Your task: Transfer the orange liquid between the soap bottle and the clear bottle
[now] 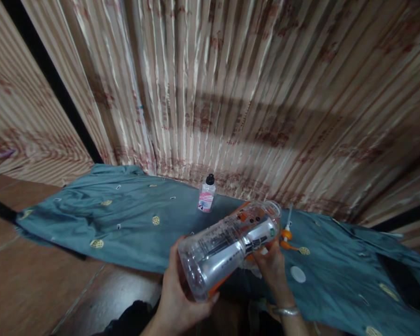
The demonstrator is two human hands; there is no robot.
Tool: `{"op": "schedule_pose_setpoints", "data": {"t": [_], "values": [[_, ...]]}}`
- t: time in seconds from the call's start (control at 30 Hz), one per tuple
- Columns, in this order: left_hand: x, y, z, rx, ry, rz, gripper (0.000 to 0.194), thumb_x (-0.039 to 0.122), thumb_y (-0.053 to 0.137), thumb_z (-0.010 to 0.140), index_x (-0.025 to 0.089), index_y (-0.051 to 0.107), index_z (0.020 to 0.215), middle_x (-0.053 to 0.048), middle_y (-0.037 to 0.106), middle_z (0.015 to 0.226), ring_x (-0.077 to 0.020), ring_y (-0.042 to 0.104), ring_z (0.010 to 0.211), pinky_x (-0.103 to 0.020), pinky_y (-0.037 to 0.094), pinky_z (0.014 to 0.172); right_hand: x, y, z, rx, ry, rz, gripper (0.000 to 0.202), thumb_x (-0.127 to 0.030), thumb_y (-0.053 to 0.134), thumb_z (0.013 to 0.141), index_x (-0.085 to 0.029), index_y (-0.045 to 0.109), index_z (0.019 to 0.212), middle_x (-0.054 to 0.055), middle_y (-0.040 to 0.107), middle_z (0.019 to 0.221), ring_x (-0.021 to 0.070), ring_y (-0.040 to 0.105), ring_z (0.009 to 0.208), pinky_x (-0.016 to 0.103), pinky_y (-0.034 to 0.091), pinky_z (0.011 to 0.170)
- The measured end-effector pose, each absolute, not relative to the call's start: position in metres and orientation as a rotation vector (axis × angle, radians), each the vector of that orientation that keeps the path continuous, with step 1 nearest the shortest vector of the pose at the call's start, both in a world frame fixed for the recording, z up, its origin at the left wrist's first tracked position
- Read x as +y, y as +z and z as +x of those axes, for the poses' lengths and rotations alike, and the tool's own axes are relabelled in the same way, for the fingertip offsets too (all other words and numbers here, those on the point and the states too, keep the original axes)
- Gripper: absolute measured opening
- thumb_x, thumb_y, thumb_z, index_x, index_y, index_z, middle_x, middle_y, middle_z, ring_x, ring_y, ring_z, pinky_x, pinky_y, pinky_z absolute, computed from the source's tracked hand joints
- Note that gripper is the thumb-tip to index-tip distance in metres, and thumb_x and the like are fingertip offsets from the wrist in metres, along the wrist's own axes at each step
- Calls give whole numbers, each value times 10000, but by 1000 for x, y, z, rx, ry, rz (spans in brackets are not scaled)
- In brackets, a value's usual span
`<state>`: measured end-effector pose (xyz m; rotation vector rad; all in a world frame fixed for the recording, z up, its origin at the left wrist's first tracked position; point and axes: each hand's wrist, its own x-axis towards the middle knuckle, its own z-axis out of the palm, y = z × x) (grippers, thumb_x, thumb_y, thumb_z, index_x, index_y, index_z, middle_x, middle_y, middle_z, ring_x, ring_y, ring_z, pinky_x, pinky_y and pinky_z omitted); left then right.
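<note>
A large clear plastic bottle (227, 247) with an orange and silver label is held tilted above the cloth, its open neck pointing up and to the right. My left hand (184, 294) wraps round its base. My right hand (273, 268) grips it from below near the neck end, a bracelet on that wrist. Just right of the neck, an orange pump top (286, 234) with a pale tube lies on the cloth. Near my right wrist is a white round disc (297, 274). Behind the bottle stands a small clear bottle (206, 196) with a black cap and pink label.
A green patterned cloth (133, 233) covers the long surface. Pleated curtains (203, 93) hang behind it. A dark flat object (406, 282) lies at the far right. Black poles (56, 79) stand at the left, above a brown tiled floor (31, 275).
</note>
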<state>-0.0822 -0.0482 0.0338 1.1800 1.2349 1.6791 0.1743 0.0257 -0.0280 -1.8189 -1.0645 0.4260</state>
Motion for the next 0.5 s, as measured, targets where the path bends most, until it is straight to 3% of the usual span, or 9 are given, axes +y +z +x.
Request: {"op": "schedule_pose_setpoints", "data": {"t": [0.17, 0.33, 0.5], "values": [[-48, 39, -83, 1263, 1660, 1113, 885, 334, 894, 642, 312, 681, 1501, -71, 901, 1330, -421, 899, 1232, -598, 749, 1126, 24, -25, 172, -1077, 421, -1800, 699, -670, 837, 692, -276, 676, 1246, 193, 920, 1102, 497, 899, 1068, 655, 742, 961], [-47, 44, -89, 1308, 1635, 1148, 870, 372, 919, 652, 276, 685, 1485, -72, 889, 1278, -399, 901, 1163, -573, 764, 1058, 25, -22, 173, -1112, 439, -1777, 670, -649, 884, 698, -263, 693, 1211, 186, 914, 1085, 492, 896, 1072, 630, 744, 950], [-41, 40, -105, 1327, 1610, 1200, 913, 367, 1006, 598, 290, 708, 1457, -84, 893, 1282, -418, 903, 1181, -589, 770, 1071, 25, -21, 169, -1079, 454, -1741, 709, -599, 922, 708, -254, 703, 1287, 174, 912, 1084, 476, 893, 1070, 597, 749, 895]]}}
